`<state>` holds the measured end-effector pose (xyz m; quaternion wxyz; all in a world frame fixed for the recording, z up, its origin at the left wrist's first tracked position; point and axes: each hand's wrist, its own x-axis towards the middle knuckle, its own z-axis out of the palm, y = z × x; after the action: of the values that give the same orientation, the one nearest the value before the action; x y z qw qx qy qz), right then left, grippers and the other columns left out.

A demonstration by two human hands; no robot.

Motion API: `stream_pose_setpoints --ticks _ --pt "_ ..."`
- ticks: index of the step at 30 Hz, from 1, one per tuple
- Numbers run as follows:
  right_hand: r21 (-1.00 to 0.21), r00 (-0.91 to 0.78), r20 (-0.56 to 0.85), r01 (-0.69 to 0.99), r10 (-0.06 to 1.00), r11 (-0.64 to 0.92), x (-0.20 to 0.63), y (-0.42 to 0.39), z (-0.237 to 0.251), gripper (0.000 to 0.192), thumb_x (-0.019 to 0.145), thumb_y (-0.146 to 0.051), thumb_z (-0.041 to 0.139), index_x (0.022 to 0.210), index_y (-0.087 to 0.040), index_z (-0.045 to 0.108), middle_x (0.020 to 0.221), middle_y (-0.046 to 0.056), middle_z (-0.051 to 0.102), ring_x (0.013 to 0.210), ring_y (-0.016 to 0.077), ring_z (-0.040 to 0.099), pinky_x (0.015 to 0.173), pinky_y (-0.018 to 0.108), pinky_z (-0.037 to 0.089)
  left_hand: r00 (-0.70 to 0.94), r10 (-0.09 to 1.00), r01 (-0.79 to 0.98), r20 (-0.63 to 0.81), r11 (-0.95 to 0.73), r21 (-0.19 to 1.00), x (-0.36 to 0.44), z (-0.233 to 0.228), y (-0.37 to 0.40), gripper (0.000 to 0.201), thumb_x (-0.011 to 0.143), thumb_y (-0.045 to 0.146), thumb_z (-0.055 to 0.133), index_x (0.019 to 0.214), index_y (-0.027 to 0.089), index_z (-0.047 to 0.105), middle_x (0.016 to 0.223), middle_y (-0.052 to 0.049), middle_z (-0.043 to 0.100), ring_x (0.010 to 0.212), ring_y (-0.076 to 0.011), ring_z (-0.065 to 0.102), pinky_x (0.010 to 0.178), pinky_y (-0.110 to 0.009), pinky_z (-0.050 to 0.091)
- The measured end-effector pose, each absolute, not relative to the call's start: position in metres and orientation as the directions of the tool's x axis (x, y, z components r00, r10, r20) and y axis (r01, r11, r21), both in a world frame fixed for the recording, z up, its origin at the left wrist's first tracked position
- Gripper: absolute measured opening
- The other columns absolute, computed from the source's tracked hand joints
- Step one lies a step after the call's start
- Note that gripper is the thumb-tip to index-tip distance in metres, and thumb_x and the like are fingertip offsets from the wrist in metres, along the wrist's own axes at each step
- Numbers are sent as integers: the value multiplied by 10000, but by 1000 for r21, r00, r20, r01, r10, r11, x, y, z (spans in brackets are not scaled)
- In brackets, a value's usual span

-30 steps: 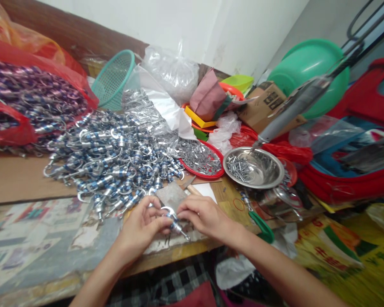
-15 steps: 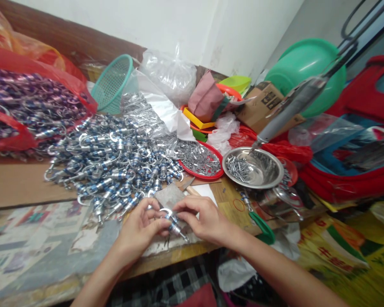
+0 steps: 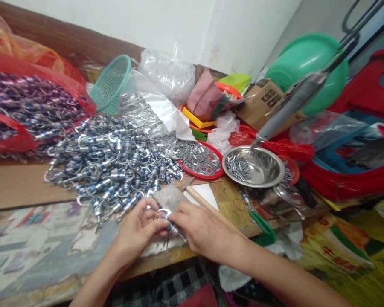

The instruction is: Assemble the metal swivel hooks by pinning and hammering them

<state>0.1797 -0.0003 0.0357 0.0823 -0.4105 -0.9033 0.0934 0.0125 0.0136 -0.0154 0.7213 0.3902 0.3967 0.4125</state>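
Near the table's front edge, my left hand (image 3: pixel 144 224) pinches a small silver metal hook fitting (image 3: pixel 173 230) with blue bands between thumb and fingers. Its curved hook points up and its thin end slants down to the right. My right hand (image 3: pixel 200 230) has its fingers closed at the fitting's right side, partly covering it. Just behind both hands lies a grey flat block (image 3: pixel 170 196). A hammer with a wooden handle (image 3: pixel 205 201) rests beside it, the handle running under my right hand. A large heap of similar hook fittings (image 3: pixel 115 157) spreads behind my left hand.
A red tray (image 3: pixel 219 160) of small metal pieces and a steel bowl (image 3: pixel 259 168) with pins stand behind my right hand. A grey tool on an arm (image 3: pixel 288 106) reaches down to the bowl. Left stands a red bag (image 3: pixel 35 106) of purple-blue fittings; behind, a green basket (image 3: pixel 112 85).
My right hand has closed in on the fitting, moving slightly left and covering more of its right side. More of the hammer's handle shows. My left hand is nearly unmoved.
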Motion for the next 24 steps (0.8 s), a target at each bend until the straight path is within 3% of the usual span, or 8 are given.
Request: stream_pose_setpoints --ticks 2,4,8,10,12,14,20,24 --pt "-192 -653 73 732 754 653 178 -4 38 219 770 -25 447 866 -127 616 789 70 591 692 169 536 591 253 420 350 905 -290 -241 349 891 12 -16 14 360 628 163 718 786 207 397 625 58 665 563 -106 619 533 -231 534" --pt "-252 -626 92 737 774 627 178 -4 38 186 771 -45 460 848 -118 613 786 72 591 698 169 538 597 255 421 345 907 -287 -240 346 893 12 -17 14 358 629 157 717 787 205 399 632 58 666 567 -105 618 531 -231 536" --pt "-562 -488 102 690 867 455 183 8 32 103 741 -84 534 796 -111 617 711 38 595 621 127 532 561 219 413 340 907 -283 -249 352 892 11 -17 14 360 618 144 719 778 202 402 627 61 660 562 -103 615 526 -226 535" --pt "-740 -434 34 595 900 315 185 18 27 66 741 -118 566 769 -119 626 663 13 599 578 103 528 532 192 405 336 905 -277 -260 358 892 11 -16 15 363 611 141 721 776 201 402 623 62 657 557 -104 616 522 -226 534" --pt "-835 -437 -62 516 897 193 185 27 21 66 737 -178 608 754 -124 643 635 1 612 558 95 530 515 181 399 331 905 -274 -266 362 891 12 -15 15 370 605 139 722 779 202 401 626 60 660 557 -107 619 524 -233 536" --pt "-841 -452 -103 515 886 165 183 32 17 78 713 -201 641 735 -130 665 616 -4 625 546 94 529 509 182 387 336 904 -282 -265 365 887 12 -14 16 378 602 138 722 781 205 397 622 59 662 556 -111 621 524 -238 536" --pt "-751 -339 -53 633 939 186 170 30 17 83 703 -185 634 741 -161 703 580 -15 625 527 96 521 500 192 359 355 900 -288 -254 364 886 13 -13 14 375 609 134 710 780 209 384 591 57 668 525 -111 621 510 -229 525" --pt "-762 -341 51 594 939 257 167 29 16 68 683 -156 661 703 -178 722 605 -10 644 586 108 550 547 199 386 347 903 -269 -255 356 895 13 -13 15 371 614 141 708 787 208 386 609 56 672 540 -112 626 520 -234 531"
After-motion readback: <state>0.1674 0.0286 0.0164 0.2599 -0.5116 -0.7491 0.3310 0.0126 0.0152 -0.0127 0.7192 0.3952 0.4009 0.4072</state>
